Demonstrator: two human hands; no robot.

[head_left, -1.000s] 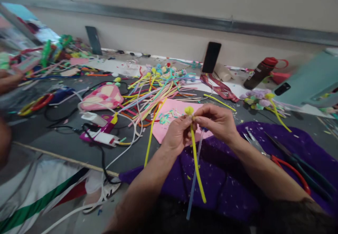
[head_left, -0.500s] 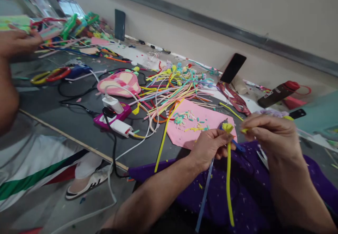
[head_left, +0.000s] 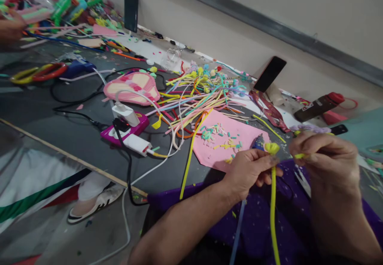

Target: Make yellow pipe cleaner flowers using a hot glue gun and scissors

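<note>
My left hand (head_left: 249,171) is closed on a yellow pipe-cleaner flower (head_left: 271,149), its head up between thumb and fingers. The long yellow stem (head_left: 273,217) hangs below the hand. Also below that hand runs a pale bluish translucent stick (head_left: 237,233), its upper end hidden. My right hand (head_left: 327,153), to the right and apart from the flower, pinches a small yellow piece (head_left: 299,156). Just behind my left hand, a dark blue tool (head_left: 257,141), mostly hidden, rests at the edge of the pink sheet (head_left: 206,153). Purple cloth (head_left: 227,217) lies beneath both hands.
Bundled pipe cleaners (head_left: 206,97) lie behind the pink sheet. At left are a purple power strip (head_left: 109,135) with chargers and loose cables, plus scissors (head_left: 49,73). A phone (head_left: 270,74) and a bottle (head_left: 318,107) stand by the wall. Another person's hand (head_left: 12,27) is far left.
The view has shifted, so both hands appear farther right. My left hand still holds the yellow flower and my right still pinches the small yellow piece. The other person's hand appears farther left.
</note>
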